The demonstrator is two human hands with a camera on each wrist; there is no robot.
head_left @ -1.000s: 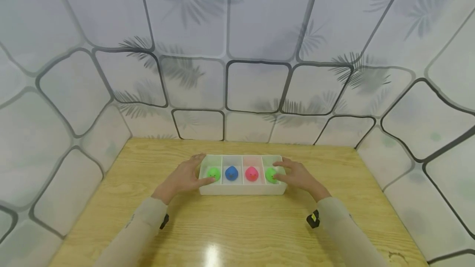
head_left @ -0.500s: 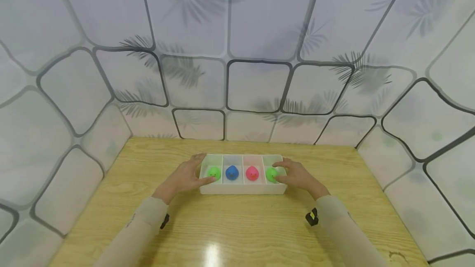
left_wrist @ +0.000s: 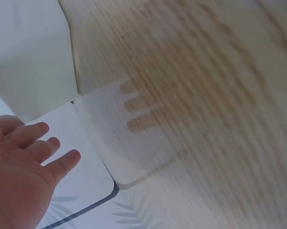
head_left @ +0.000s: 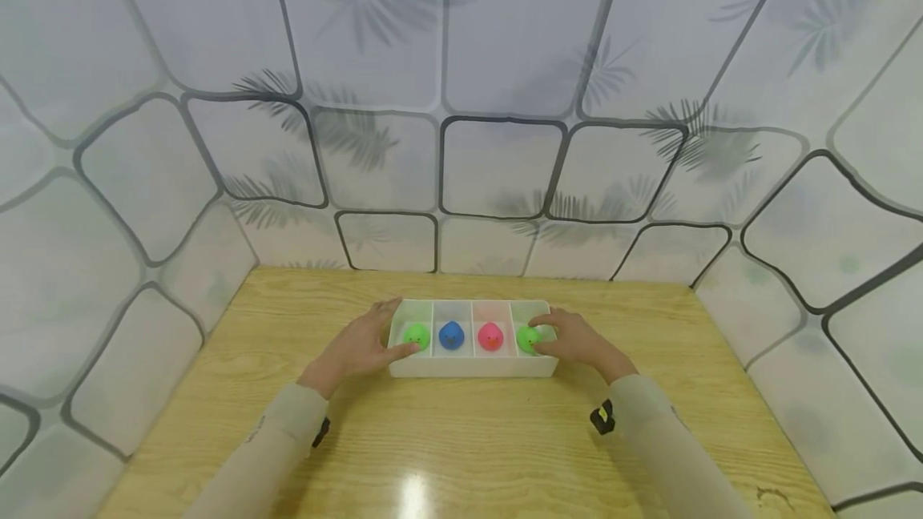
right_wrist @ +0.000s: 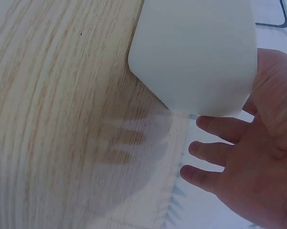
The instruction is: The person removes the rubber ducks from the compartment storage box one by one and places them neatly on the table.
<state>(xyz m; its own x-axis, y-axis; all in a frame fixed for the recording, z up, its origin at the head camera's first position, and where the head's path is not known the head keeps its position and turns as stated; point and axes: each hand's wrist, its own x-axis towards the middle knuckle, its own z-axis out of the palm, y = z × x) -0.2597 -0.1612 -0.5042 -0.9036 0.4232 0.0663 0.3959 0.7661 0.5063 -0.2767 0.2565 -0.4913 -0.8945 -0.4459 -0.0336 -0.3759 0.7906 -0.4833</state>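
A white box [head_left: 472, 368] with compartments in a row stands on the wooden table. Inside, from left to right, sit a green toy duck [head_left: 416, 333], a blue toy duck [head_left: 451, 335], a pink toy duck [head_left: 490, 336] and another green toy duck [head_left: 526, 339]. The left hand [head_left: 358, 344] spans the box's left end and holds it, its thumb reaching over the front rim beside the left green duck. At the other end, the right hand [head_left: 574, 338] pinches the right green duck between thumb and forefinger; its other fingers [right_wrist: 207, 155] spread outside the box wall [right_wrist: 196, 52].
The light wood table [head_left: 461, 431] extends on all sides of the box. Pale patterned walls [head_left: 497, 166] rise behind it and at both sides. A black band [head_left: 602, 418] shows at the right wrist.
Hands, box and ducks keep their places. The right wrist and forearm shift very slightly.
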